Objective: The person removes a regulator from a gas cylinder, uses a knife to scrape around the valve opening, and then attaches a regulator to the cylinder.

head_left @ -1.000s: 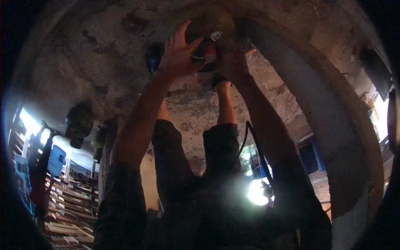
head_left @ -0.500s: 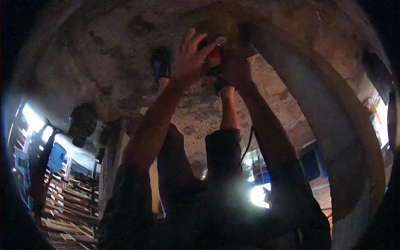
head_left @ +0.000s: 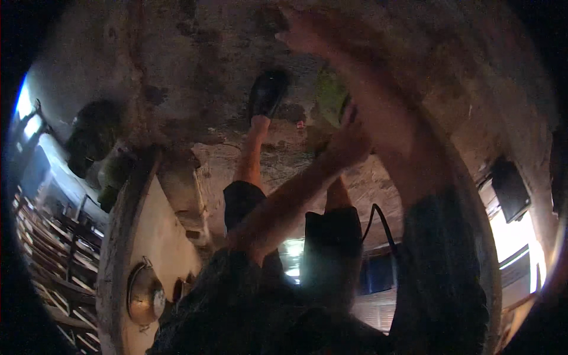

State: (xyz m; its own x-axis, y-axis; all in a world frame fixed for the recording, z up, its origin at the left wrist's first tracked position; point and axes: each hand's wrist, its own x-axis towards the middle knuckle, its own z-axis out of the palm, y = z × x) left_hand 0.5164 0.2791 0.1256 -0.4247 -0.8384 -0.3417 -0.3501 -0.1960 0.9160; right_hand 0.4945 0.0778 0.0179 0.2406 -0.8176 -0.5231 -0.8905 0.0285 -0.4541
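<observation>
My left hand (head_left: 350, 141) reaches forward between my knees, its fingers curled at the edge of a green, rounded thing (head_left: 331, 97) whose kind I cannot make out. Blur and shadow hide part of that grip. Beyond it, my right hand (head_left: 305, 34) stretches far ahead and to the left over the stained floor (head_left: 201, 77). Its thumb and a finger stand apart, and I see nothing held between them. My right forearm passes over the green thing's right side. A tiny red thing (head_left: 300, 124) lies near my black left shoe (head_left: 269, 92).
At the left, a shiny brass-coloured pot (head_left: 148, 294) rests against a pale panel with a wooden edge (head_left: 127, 236). Dark rounded objects (head_left: 94, 136) stand beyond it, near wooden slats (head_left: 53, 248). A black flat thing (head_left: 510, 189) is at the far right, and a dark cable (head_left: 384, 222) loops beside my right leg.
My hands, earlier close together around a small red thing with a round silvery top, have separated. The right has swung forward and left; the left has drawn back to the green thing. My view has shifted.
</observation>
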